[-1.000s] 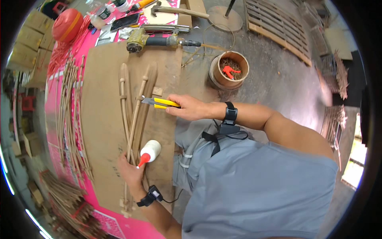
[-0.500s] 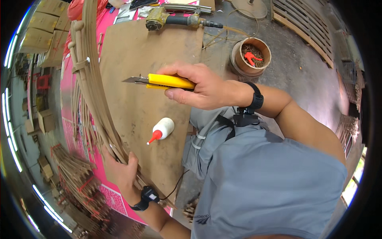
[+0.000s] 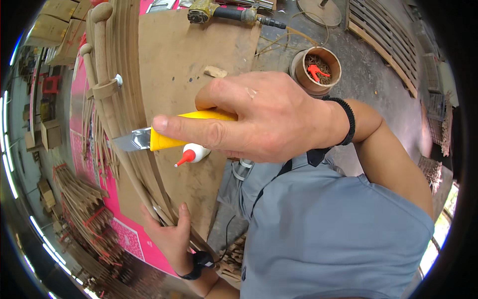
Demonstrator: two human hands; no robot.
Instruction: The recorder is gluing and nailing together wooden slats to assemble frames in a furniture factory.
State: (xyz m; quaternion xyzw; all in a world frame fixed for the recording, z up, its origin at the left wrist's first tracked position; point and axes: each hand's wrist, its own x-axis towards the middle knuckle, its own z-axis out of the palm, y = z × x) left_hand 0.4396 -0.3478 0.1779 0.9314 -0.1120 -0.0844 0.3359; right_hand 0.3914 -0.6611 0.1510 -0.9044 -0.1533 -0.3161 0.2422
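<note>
My right hand [image 3: 259, 119] fills the middle of the view, gripping a yellow utility knife [image 3: 164, 137] with its blade out and pointing left at a curved bundle of wooden strips [image 3: 117, 107]. That bundle rises tilted from lower centre to upper left, with rounded dowel ends at the top. My left hand [image 3: 172, 236] holds the bundle's lower end at the bench edge. A white glue bottle with a red tip [image 3: 193, 154] lies on the brown board [image 3: 184, 60] just under the knife.
A power tool [image 3: 224, 12] lies at the board's far end. A round tub [image 3: 316, 70] with an orange clip stands on the concrete floor, a slatted wooden panel [image 3: 383, 40] beyond it. Stick bundles [image 3: 79, 204] and cardboard boxes [image 3: 50, 134] fill the left.
My left hand has lifted and tilted the wooden bundle up off the board. My right hand has brought the knife up close to the camera, blade now beside the strips.
</note>
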